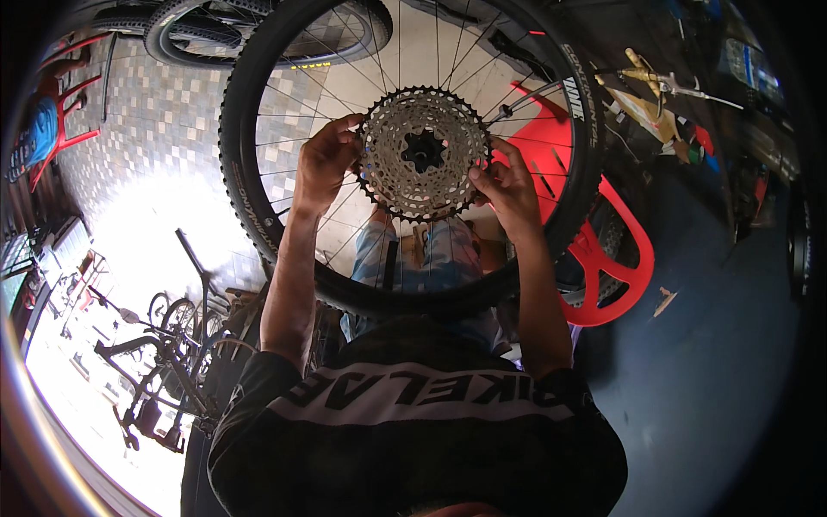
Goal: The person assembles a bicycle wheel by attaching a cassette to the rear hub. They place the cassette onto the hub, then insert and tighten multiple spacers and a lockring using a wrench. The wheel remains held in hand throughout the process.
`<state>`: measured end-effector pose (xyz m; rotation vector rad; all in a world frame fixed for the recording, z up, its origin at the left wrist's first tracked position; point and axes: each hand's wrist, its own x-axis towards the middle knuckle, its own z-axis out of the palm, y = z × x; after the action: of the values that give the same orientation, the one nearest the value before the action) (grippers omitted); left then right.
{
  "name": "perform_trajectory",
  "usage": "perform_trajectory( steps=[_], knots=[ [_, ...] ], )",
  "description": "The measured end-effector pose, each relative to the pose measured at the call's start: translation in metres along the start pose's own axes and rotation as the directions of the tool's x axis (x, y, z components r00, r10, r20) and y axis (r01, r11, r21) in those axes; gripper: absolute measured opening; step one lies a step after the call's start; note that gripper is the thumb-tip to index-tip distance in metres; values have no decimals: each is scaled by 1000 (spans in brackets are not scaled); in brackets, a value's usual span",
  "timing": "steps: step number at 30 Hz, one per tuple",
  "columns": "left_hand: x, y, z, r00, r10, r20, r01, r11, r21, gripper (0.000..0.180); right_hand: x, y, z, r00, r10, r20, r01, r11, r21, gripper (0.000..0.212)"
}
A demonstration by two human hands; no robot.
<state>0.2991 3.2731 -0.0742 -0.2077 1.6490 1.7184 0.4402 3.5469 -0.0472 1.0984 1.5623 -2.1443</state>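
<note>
A bicycle wheel with a black knobby tyre (238, 164) and thin spokes fills the upper middle, above my lap. At its centre sits a large silver cassette (388, 164) with a dark toothed outer ring and a black hub middle. My left hand (326, 164) grips the cassette's left edge between thumb and fingers. Opposite it, my right hand (508, 185) pinches the right edge, thumb on the front face and fingers curled round the rim. Whether the cassette is fully seated against the hub cannot be made out.
Behind the wheel on the right stands a red plastic chair (637, 237). More wheels (177, 39) lie at the far left. Tools with yellow handles (642, 73) are at the upper right. Bicycles (159, 366) stand at the lower left. Someone in blue (39, 133) sits at the far left.
</note>
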Motion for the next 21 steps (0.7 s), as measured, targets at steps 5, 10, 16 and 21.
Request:
perform_trajectory(
  steps=[5,10,16,21],
  knots=[
    [5,4,-9,997,40,68,-44,997,65,36,-2,9,-2,998,57,21,-57,998,-1,58],
    [5,5,-10,997,45,69,-52,994,98,39,-3,20,-2,999,41,16,-41,999,7,59],
    [4,-4,-14,996,62,65,-68,993,101,39,-3,23,-3,999,11,38,-11,1000,4,58],
    [3,-7,-11,997,64,32,-67,989,135,37,-5,20,-1,1000,7,23,-7,1000,-4,53]
  ],
)
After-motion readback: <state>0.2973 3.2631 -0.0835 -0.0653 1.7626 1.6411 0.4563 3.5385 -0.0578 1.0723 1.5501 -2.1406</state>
